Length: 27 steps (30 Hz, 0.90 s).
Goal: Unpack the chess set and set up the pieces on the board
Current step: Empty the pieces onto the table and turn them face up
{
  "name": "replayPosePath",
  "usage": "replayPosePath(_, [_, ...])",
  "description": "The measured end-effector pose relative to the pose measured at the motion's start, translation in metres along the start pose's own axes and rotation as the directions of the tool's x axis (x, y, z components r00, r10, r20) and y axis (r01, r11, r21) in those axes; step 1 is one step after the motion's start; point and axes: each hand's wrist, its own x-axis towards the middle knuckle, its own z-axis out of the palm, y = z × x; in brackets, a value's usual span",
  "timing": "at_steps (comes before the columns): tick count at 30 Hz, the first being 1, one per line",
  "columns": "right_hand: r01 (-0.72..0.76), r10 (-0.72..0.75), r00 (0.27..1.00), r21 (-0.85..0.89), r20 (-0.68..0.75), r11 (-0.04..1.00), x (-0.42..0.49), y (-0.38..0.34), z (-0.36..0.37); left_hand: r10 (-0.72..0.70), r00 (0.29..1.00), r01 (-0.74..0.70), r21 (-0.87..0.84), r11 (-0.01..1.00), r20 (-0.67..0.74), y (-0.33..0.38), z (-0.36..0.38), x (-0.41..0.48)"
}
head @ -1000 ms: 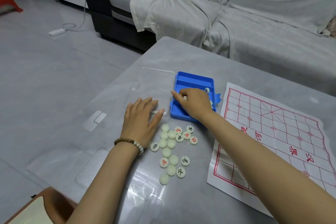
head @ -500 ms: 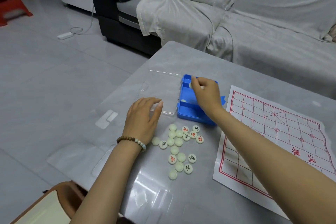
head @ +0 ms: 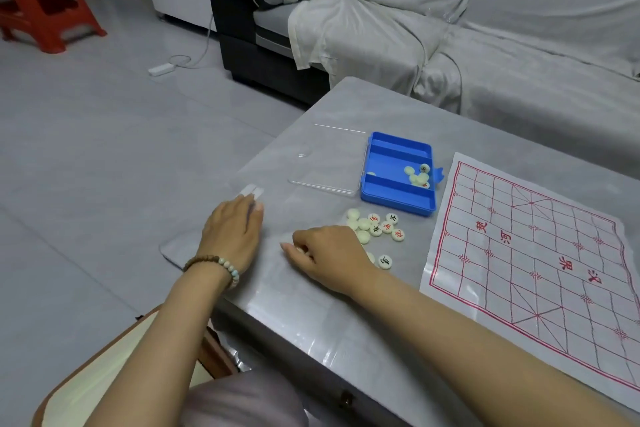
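A blue plastic box [head: 394,201] with a few white chess pieces [head: 417,175] in its middle groove sits on the grey table. Its clear lid [head: 329,159] lies to its left. Several round white pieces [head: 377,227] with red or black characters lie in front of the box. The paper board [head: 540,253] with red lines is spread at the right. My right hand [head: 329,255] rests over the near part of the loose pile, fingers curled, a white piece at its fingertips. My left hand [head: 233,234] lies flat on the table, left of the pile.
The table [head: 311,305] has its left edge just beyond my left hand. A sofa with a grey cover [head: 485,45] stands behind it. A red stool [head: 45,0] is on the floor at far left. A brown seat edge [head: 86,374] is below my left arm.
My right hand has come out of the blue box and down to the loose pile on the table. My left hand has slid away from the clear lid toward the left.
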Motion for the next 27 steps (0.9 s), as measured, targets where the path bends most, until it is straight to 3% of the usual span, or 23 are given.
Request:
replayPosePath(3, [0.029,-0.029,0.999,-0.008,-0.031,1.000,-0.001,0.005,0.000,0.002,0.993,-0.016,0.120,0.993,0.117,0.003,0.009,-0.007])
replayPosePath(7, [0.080,-0.073,0.995,0.091,-0.074,0.993,-0.008,0.015,-0.004,0.079,0.974,-0.102,0.101,0.990,0.212,0.009,0.015,-0.016])
replayPosePath(14, [-0.054,0.119,0.978,0.347,-0.169,0.936,-0.041,0.042,-0.032,0.231,0.934,-0.261,0.078,0.962,0.271,0.031,0.028,-0.032])
replayPosePath(22, [-0.156,0.223,0.960,0.335,-0.172,0.929,-0.073,0.069,-0.051,0.217,0.923,-0.317,0.308,0.897,0.319,0.042,0.049,-0.028])
replayPosePath(27, [-0.178,0.247,0.950,0.318,-0.191,0.931,-0.080,0.078,-0.051,0.247,0.921,-0.323,0.234,0.917,0.302,0.048,0.055,-0.026])
